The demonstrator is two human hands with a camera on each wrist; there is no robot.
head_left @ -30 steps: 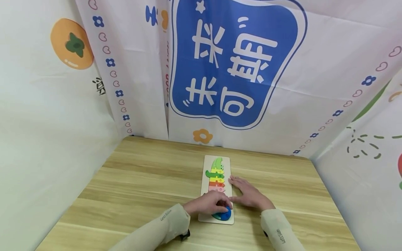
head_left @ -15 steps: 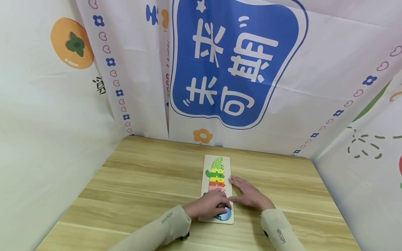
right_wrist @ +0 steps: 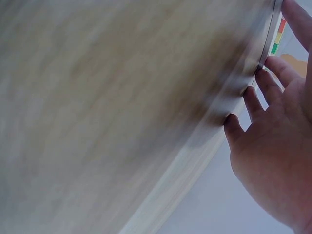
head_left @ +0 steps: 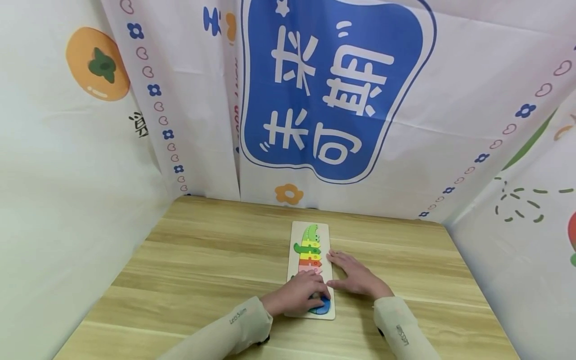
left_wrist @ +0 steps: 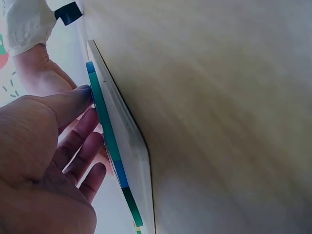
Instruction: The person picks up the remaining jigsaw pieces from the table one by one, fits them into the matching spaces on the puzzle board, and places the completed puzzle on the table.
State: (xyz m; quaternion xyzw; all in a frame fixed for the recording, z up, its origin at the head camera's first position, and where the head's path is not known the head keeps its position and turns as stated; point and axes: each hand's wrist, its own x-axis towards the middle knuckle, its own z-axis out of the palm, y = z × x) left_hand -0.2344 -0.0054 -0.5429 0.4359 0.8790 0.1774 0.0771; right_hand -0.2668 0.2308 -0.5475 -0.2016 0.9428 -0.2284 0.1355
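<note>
A crocodile number puzzle on a pale wooden board (head_left: 294, 240) lies lengthwise on the table, with its green head (head_left: 311, 233) at the far end and coloured strips below. Over the near end is my left hand (head_left: 298, 295), its thumb tip against the edge of a blue-and-teal layer of pieces (left_wrist: 103, 112) in the left wrist view. The fingers bend loosely above the board. A blue puzzle piece (head_left: 321, 307) shows beneath this hand, which hides the pieces around it. My right hand (head_left: 357, 278), fingers spread, rests its fingertips along the board's right edge.
The wood-grain table (head_left: 202, 250) extends around the board on every side. White printed cloth (head_left: 450, 100) hangs behind the table and at both sides. A black strap (left_wrist: 68, 13) shows at the right sleeve.
My left hand has shifted slightly over the near end, covering a bit more of the blue piece. That piece's shade went from dark to pale to mid blue. My right hand stays put.
</note>
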